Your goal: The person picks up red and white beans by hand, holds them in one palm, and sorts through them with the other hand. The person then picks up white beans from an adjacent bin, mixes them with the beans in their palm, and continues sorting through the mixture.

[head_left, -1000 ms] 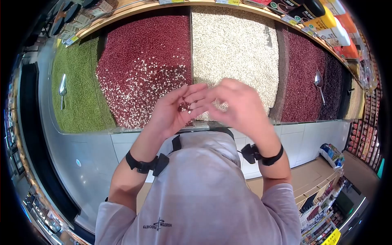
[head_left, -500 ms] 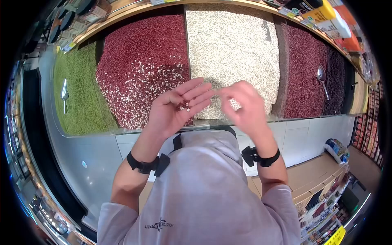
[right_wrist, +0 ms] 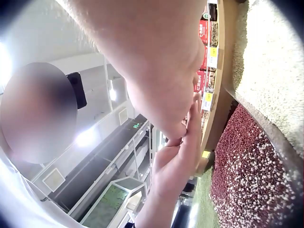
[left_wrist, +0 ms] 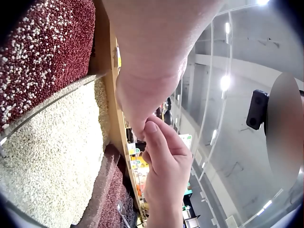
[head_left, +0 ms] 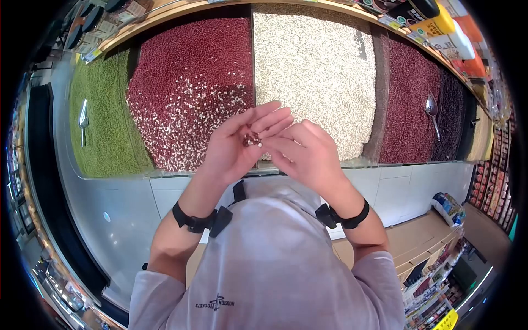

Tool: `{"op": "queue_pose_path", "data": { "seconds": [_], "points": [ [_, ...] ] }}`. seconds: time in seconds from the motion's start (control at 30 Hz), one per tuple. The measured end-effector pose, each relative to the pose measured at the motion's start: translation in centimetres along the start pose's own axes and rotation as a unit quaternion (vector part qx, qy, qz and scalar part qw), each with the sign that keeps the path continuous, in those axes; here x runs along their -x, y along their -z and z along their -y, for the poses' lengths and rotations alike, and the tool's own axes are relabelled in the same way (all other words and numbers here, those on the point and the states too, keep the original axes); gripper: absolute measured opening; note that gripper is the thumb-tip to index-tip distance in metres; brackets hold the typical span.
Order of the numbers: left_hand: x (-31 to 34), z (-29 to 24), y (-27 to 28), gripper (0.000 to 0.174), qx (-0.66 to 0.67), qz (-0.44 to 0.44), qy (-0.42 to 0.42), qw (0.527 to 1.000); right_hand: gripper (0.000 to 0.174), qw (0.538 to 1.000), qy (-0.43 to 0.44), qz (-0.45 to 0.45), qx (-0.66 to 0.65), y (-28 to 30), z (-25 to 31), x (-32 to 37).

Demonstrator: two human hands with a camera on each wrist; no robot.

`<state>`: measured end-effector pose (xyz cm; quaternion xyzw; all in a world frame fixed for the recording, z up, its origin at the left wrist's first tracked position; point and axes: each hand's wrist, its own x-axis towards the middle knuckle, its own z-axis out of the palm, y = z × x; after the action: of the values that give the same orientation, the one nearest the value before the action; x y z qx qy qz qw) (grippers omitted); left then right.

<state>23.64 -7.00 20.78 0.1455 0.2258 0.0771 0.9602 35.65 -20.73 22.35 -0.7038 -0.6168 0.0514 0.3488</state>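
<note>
In the head view my left hand (head_left: 234,146) is held palm up over the front edge of the bins, its fingers mostly straight. A small heap of red beans with some white grains (head_left: 252,139) lies in that palm. My right hand (head_left: 311,151) comes in from the right, its fingertips right at the heap. From the left wrist view, the right thumb (left_wrist: 156,140) and index finger come close together at the left palm; I cannot tell whether a bean is between them. Behind the hands are a bin of red beans (head_left: 192,49) strewn with white grains and a bin of white grains (head_left: 313,55).
Green beans (head_left: 102,121) fill the left bin, with a metal scoop (head_left: 83,118) in it. Another scoop (head_left: 432,110) lies in dark red beans (head_left: 407,99) at right. A wooden shelf (head_left: 181,12) with jars and bottles runs along the back.
My right hand has moved from over the white grains back left to the left palm. The left hand stays about in place, its thumb drawn back from across the palm.
</note>
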Motion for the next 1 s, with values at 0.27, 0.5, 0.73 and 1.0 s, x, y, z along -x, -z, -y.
{"op": "queue_pose_path", "data": {
  "seconds": [0.27,0.5,0.73,1.0],
  "points": [
    [0.3,-0.2,0.1,0.05,-0.039,-0.002,0.023,0.999,0.022,1.0,-0.001,-0.009,-0.023,0.9,-0.7,-1.5],
    [0.8,-0.4,-0.1,0.046,-0.064,-0.034,0.031,0.997,0.023,0.997,0.05,0.066,0.006,2.1,0.0,-3.4],
    [1.1,-0.7,0.4,0.045,-0.067,-0.026,0.015,0.997,0.018,0.992,0.094,0.081,0.009,0.7,-0.3,-3.9],
    [0.6,-0.3,0.7,0.04,-0.062,-0.102,0.009,0.993,0.016,0.989,0.056,0.121,0.055,0.0,0.0,-4.6]
  ]
}}
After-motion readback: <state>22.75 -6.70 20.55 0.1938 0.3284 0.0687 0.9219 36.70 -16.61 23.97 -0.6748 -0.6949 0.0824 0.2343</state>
